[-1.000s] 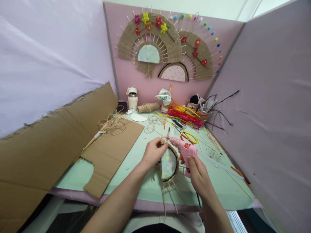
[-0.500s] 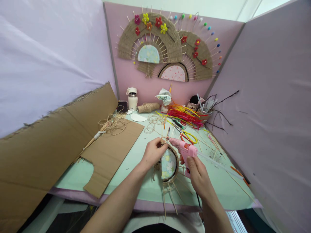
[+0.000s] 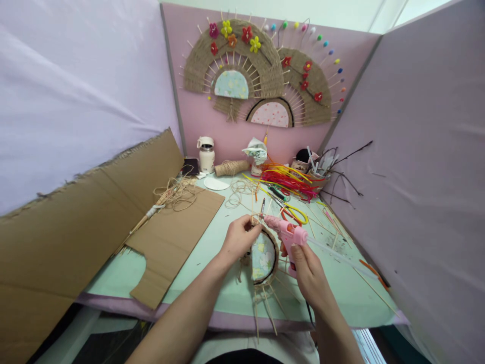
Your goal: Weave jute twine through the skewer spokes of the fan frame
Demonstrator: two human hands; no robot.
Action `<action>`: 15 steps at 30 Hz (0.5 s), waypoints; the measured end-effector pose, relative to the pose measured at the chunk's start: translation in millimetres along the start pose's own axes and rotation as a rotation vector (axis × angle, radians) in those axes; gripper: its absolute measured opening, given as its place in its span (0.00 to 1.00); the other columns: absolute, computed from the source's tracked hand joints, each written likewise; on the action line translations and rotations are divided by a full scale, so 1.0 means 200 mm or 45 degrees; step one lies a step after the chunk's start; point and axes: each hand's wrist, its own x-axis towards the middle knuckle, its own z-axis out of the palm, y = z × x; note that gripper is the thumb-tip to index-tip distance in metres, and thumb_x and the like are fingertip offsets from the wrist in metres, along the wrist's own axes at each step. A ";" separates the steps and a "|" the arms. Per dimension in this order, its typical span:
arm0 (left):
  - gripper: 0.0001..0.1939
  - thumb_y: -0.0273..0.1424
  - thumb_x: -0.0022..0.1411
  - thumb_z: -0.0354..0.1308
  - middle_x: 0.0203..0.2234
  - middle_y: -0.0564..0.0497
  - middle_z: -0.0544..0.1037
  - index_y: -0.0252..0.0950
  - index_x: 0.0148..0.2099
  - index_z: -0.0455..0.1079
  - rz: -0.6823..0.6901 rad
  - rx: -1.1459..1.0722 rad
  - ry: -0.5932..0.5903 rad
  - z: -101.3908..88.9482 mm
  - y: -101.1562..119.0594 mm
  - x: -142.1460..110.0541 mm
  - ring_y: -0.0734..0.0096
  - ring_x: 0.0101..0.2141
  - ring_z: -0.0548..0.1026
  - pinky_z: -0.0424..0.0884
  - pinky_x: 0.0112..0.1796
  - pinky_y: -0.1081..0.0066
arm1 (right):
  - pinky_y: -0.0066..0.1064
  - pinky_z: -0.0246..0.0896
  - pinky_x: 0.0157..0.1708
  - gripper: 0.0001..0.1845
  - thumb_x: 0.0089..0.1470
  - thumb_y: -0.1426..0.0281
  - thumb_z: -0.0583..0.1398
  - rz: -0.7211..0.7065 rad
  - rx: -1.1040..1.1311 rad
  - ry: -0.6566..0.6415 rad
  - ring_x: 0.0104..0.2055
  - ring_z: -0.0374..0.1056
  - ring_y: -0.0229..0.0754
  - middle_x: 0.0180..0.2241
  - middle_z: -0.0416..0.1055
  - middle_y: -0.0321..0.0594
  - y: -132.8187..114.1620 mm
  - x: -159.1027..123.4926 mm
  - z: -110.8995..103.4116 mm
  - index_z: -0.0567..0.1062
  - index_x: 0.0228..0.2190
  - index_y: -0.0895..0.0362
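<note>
My left hand (image 3: 241, 235) pinches the upper end of a half-round fan piece (image 3: 264, 255), which has floral light-blue fabric, a dark curved trim and a twine edge. Thin sticks (image 3: 267, 308) spread out from its curved rim. Closed around the handle of a pink hot glue gun (image 3: 288, 233) is my right hand (image 3: 309, 268). The gun's nozzle points left, close to the fan's top end and my left fingertips. A clear glue stick (image 3: 337, 253) juts from the gun's back. Whether the nozzle touches the fan I cannot tell.
Behind the hands lie yellow-handled scissors (image 3: 295, 212) and red and yellow pipe cleaners (image 3: 290, 179). Cut cardboard (image 3: 178, 237) and a bundle of sticks (image 3: 146, 220) are on the left. A twine roll (image 3: 232, 168) and white bottle (image 3: 206, 156) stand at the back, below finished fans (image 3: 235, 55).
Almost nothing differs. The glue gun has perhaps shifted very slightly to the left; both hands keep their hold.
</note>
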 end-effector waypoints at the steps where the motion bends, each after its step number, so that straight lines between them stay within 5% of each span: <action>1: 0.09 0.35 0.51 0.56 0.19 0.55 0.67 0.33 0.26 0.68 -0.004 0.005 0.002 0.00 0.00 0.00 0.75 0.24 0.62 0.58 0.25 0.76 | 0.29 0.56 0.23 0.22 0.56 0.52 0.49 0.001 -0.001 0.000 0.23 0.58 0.38 0.21 0.63 0.36 0.00 0.00 0.00 0.68 0.26 0.56; 10: 0.09 0.35 0.51 0.56 0.19 0.56 0.65 0.34 0.26 0.66 -0.024 0.040 0.013 -0.01 -0.01 0.00 0.76 0.23 0.62 0.57 0.25 0.76 | 0.29 0.58 0.23 0.21 0.55 0.52 0.50 0.048 0.006 0.098 0.25 0.61 0.39 0.24 0.67 0.39 0.00 -0.01 -0.04 0.70 0.27 0.56; 15: 0.11 0.37 0.48 0.58 0.19 0.55 0.68 0.33 0.26 0.67 -0.095 -0.123 0.026 -0.03 -0.01 0.02 0.76 0.23 0.64 0.58 0.24 0.76 | 0.28 0.57 0.23 0.22 0.55 0.53 0.50 0.122 -0.036 0.290 0.25 0.61 0.38 0.29 0.68 0.41 0.06 0.06 -0.21 0.70 0.36 0.58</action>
